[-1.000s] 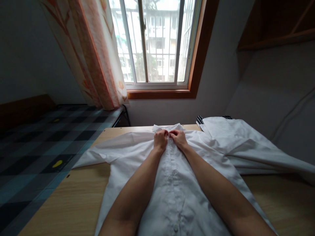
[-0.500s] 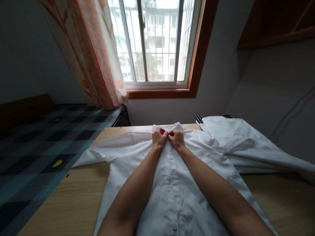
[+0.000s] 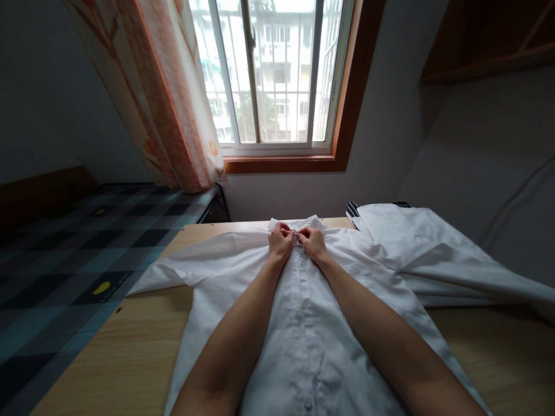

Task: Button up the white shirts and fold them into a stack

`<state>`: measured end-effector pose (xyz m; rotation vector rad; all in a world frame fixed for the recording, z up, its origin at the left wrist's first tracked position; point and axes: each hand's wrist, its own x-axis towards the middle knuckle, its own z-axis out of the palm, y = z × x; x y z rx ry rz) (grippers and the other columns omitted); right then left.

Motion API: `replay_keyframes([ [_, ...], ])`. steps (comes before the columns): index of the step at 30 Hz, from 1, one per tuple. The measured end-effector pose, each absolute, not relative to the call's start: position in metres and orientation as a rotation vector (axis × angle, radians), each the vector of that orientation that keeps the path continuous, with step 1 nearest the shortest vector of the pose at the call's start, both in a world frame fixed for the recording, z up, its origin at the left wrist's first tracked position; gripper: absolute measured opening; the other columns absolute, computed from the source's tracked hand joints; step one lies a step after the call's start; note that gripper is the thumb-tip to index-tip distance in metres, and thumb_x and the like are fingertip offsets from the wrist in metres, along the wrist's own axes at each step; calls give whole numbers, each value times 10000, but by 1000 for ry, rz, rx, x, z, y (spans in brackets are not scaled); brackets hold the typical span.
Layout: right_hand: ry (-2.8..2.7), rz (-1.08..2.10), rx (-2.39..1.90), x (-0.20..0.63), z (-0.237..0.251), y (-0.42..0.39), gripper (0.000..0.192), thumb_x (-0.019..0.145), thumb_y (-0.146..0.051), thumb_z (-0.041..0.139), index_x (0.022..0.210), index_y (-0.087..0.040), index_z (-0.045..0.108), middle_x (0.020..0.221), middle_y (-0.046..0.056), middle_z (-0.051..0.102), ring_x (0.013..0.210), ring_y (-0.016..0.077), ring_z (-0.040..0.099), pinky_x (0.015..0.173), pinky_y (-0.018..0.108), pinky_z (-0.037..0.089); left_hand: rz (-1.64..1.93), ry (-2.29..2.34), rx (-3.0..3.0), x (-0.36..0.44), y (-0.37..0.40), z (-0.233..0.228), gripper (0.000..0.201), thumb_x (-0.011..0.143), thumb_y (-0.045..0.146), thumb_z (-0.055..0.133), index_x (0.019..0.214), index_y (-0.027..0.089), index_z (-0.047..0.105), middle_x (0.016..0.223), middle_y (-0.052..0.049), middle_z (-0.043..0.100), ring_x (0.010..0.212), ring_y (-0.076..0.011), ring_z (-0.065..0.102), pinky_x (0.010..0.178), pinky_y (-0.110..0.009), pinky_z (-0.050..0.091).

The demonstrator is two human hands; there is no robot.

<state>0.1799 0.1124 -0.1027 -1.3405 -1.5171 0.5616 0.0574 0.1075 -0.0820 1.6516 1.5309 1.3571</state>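
Observation:
A white button-up shirt (image 3: 299, 323) lies front side up, its collar (image 3: 317, 222) at the far end and its sleeves spread to both sides. Just below the collar, my left hand (image 3: 281, 240) pinches the shirt's front edge. My right hand (image 3: 311, 241) pinches the same spot from the other side, the fingertips of both hands nearly meeting. Whatever small part sits between the fingertips, such as a button, is too hidden to make out. Down the middle runs the button placket, with one button (image 3: 308, 403) showing near the bottom.
The shirt rests on a light wooden table (image 3: 143, 341). Folded white clothing (image 3: 403, 231) with a black striped piece lies at the back right, partly under the right sleeve. To the left is a bed with a checked cover (image 3: 52, 254). A curtain (image 3: 173, 115) hangs beside the window (image 3: 281, 75).
Both hands stay at the collar, with only slight finger movement. The shirt lies as before.

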Motion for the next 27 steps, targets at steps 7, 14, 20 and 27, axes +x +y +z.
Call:
replay_keyframes([
  [7,-1537,550,-1430,178,-104,119,99,762,-247,585,725,-177,645,697,34,678,678,177,618,721,290,470,1295,1540,1864,54,108,-82,118,709,79,610,692,173,541,687,-9,635,664,-139,604,648,-229,442],
  [14,-1456,506,-1513,176,-106,118,123,807,-253,547,823,-180,644,817,62,701,774,199,639,758,297,478,1184,1864,1992,57,102,-80,62,785,135,617,824,181,611,803,-44,665,783,-177,606,738,-271,438],
  [20,-1646,265,-1730,180,-101,98,286,879,-242,473,1101,-170,639,1183,136,646,1105,260,572,960,373,406,924,2009,2056,55,106,-81,104,829,246,621,821,179,701,1010,-107,669,999,-256,578,862,-348,433],
  [27,-2167,239,-1890,193,-98,58,625,969,-463,289,1499,-131,275,1569,116,224,1446,270,185,1145,520,111,914,1852,2085,43,119,-84,292,823,66,478,917,168,734,1093,-105,674,1057,-221,595,962,-318,431],
])
